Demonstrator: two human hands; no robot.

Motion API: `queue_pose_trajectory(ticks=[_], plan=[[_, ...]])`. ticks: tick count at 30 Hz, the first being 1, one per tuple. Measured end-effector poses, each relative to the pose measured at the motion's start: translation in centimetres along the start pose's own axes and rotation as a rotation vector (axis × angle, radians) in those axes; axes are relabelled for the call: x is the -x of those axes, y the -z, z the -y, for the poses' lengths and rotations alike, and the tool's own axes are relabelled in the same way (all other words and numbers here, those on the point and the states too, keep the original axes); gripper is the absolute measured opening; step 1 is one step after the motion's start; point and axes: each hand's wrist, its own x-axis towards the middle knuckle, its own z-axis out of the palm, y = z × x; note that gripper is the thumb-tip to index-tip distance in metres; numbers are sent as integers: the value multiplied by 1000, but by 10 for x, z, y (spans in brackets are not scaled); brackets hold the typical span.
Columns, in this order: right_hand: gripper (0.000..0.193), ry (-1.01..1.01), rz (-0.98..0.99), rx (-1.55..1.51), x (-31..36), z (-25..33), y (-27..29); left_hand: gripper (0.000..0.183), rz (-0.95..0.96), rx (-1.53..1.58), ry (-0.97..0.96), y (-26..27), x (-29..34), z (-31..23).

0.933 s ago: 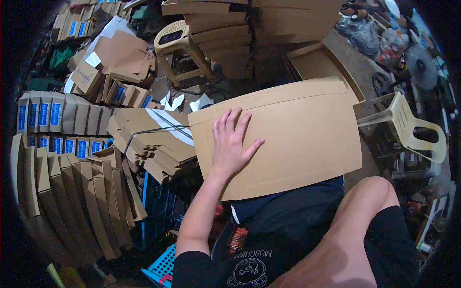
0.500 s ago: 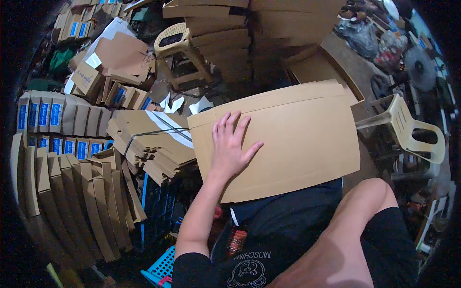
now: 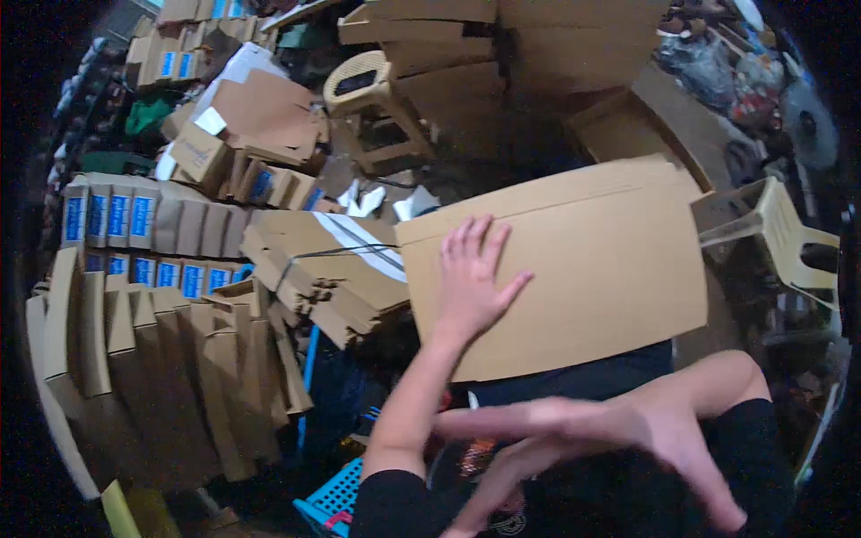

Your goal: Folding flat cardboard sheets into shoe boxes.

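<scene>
My left hand (image 3: 475, 287) lies flat on a stack of brown cardboard sheets (image 3: 592, 269), fingers spread near its left side. The sheets rest across my lap, their top layers slightly out of line at the far edge. My right arm is bent, and my right hand (image 3: 655, 430) is raised close to the camera, above my lap. Its fingers look stretched out and apart, somewhat blurred, and nothing shows in them. Left of the sheets sits a bundle of folded cardboard (image 3: 305, 260) with a dark cord and a white strip across it.
Rows of upright cardboard pieces (image 3: 179, 359) stand at the left, below boxes with blue labels (image 3: 117, 215). A beige stool (image 3: 381, 117) is at the back, a cream plastic chair (image 3: 780, 233) at the right. A blue basket (image 3: 336, 493) sits low beside me. Cardboard piles (image 3: 448, 81) fill the far side.
My right hand has come down into view from close to the camera, its fingers now spread. The whole view has shifted, while my left hand stays flat on the cardboard.
</scene>
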Motion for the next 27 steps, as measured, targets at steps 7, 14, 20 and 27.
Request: queue_pose_trajectory(ticks=[7,14,20,27], plan=[[157,-69,-89,-248,59,-4,8,80,18,119,15,-21,-3,-16],[135,-46,-155,29,61,15,18,79,-4,72,21,-16,-6,-6],[152,-86,-247,182,77,-19,44,77,-20,87,10,-8,9,14],[130,-194,-312,590,97,1,49,76,54,16,53,13,26,13]])
